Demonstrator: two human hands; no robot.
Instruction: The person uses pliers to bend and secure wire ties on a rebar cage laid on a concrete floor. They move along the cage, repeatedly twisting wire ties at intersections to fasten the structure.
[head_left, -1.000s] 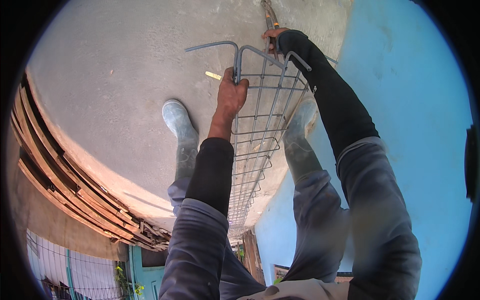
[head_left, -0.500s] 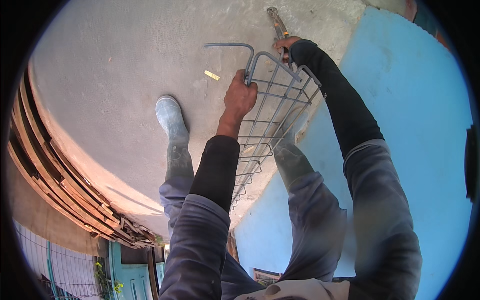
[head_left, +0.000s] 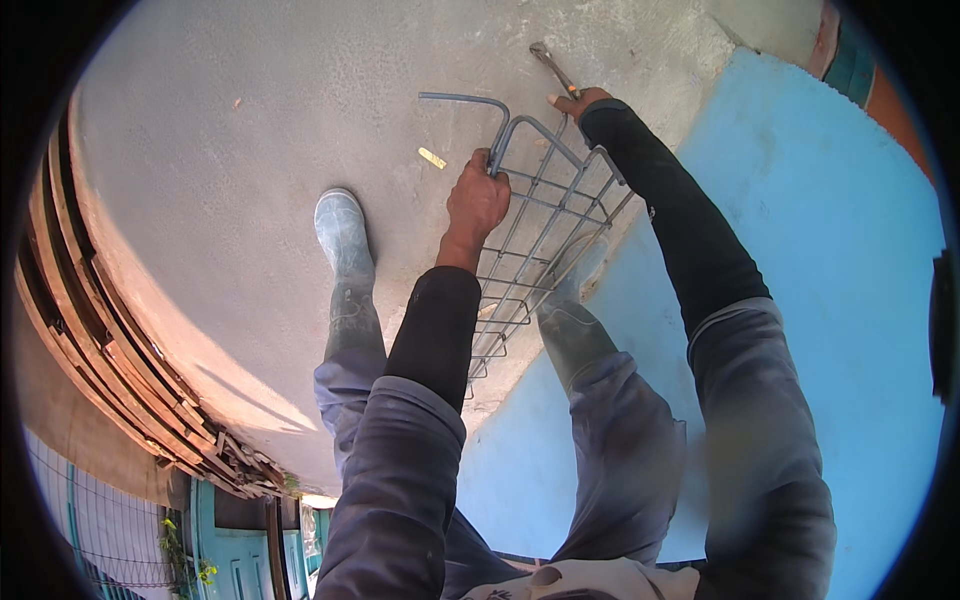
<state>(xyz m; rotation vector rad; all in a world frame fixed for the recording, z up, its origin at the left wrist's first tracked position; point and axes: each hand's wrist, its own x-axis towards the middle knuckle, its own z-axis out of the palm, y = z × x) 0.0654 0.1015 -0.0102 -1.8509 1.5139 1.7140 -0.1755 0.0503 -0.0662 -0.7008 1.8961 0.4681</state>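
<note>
My left hand [head_left: 478,205] is closed around a bent bar at the top end of a long rebar cage [head_left: 556,208]. The cage is made of grey rods with wire-thin cross ties and slants down between my legs. At its upper right, my right hand [head_left: 586,101] is wrapped round a pair of pincers [head_left: 556,70] with orange marks on the handles. The pincers' head points up and left, away from the cage. Most of their handles are hidden by my fingers. My right forearm passes beside the cage's hooked rod ends.
A blue wall [head_left: 800,250] rises along my right. Stacked wooden boards [head_left: 95,330] lie beyond the concrete floor's [head_left: 220,200] left edge. A small yellow strip [head_left: 432,158] lies left of the cage. My boot [head_left: 342,235] stands on the floor; a teal door [head_left: 240,550] is at lower left.
The cage's upper right end has shifted a little left, and my right hand has turned the pincers slightly. My left hand keeps its hold. The whole view has shifted slightly.
</note>
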